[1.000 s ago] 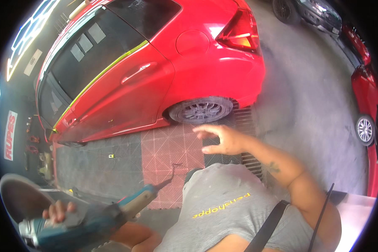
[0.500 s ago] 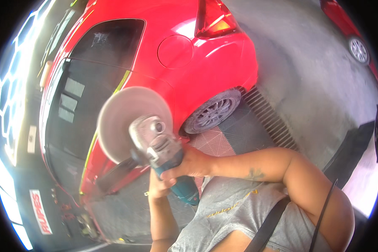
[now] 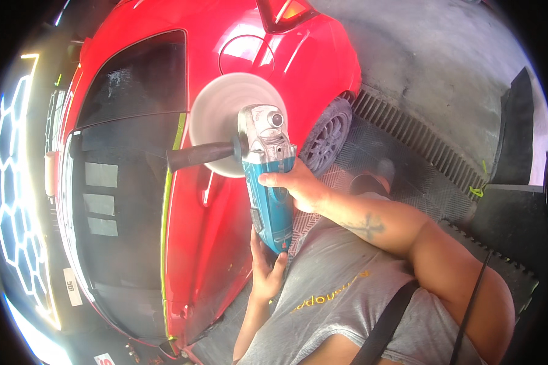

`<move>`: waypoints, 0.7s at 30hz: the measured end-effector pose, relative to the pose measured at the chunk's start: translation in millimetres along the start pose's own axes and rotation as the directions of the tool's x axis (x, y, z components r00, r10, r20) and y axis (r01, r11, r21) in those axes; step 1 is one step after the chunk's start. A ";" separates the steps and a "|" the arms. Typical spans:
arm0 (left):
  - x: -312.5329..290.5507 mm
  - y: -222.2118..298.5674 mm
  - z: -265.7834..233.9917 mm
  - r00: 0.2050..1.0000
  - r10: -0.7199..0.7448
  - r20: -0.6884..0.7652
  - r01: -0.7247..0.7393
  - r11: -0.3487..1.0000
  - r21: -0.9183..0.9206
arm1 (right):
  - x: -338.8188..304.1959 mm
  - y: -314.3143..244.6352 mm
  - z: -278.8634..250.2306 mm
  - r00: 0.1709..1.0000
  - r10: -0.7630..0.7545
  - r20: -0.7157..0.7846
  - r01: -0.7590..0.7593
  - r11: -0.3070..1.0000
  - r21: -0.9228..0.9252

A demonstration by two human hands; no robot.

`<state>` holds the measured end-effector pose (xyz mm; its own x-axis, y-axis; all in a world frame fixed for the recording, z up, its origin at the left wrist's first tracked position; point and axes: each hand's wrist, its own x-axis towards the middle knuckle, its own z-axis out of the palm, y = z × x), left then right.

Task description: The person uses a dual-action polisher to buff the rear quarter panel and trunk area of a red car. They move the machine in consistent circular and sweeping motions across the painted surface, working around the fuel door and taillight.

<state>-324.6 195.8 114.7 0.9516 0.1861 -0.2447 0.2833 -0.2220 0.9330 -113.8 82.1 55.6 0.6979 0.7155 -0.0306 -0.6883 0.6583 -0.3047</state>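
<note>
The right hand (image 3: 292,185) wraps around the blue and grey polishing machine (image 3: 268,182). The left hand (image 3: 266,267) cups its bottom end. Its round white fluffy pad (image 3: 225,115) sits by the shiny red car side (image 3: 225,207). Polishing looks only begun.

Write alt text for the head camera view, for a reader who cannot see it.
A person holds a teal polisher in both hands, its round white pad against the side of a red car. The right hand wraps the tool's body from the right, the left hand cups its rear end from below; a black side handle sticks out leftward, ungripped.
</note>
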 end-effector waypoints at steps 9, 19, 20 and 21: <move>27.7 -51.5 -30.5 0.981 0.139 -0.138 -0.072 0.913 0.402 | 40.4 27.2 -11.2 1.000 -0.006 0.027 0.005 1.000 0.021; 47.2 -80.7 -43.6 0.970 0.205 -0.132 -0.095 0.816 0.570 | 52.3 36.8 -22.7 0.991 -0.116 0.066 0.120 0.990 -0.068; 50.3 -86.4 -45.5 0.964 0.231 -0.133 -0.105 0.789 0.605 | 52.9 38.5 -22.5 0.990 -0.131 0.051 0.135 0.987 -0.090; 55.3 -90.7 -48.6 0.967 0.225 -0.122 -0.112 0.801 0.589 | 55.0 39.7 -22.4 0.988 -0.153 0.036 0.156 0.981 -0.115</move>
<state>-303.5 272.8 29.3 0.9691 0.2464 0.0055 0.1902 -0.7619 0.6191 -98.3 142.3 20.5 0.7872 0.6146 0.0510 -0.5435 0.7305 -0.4134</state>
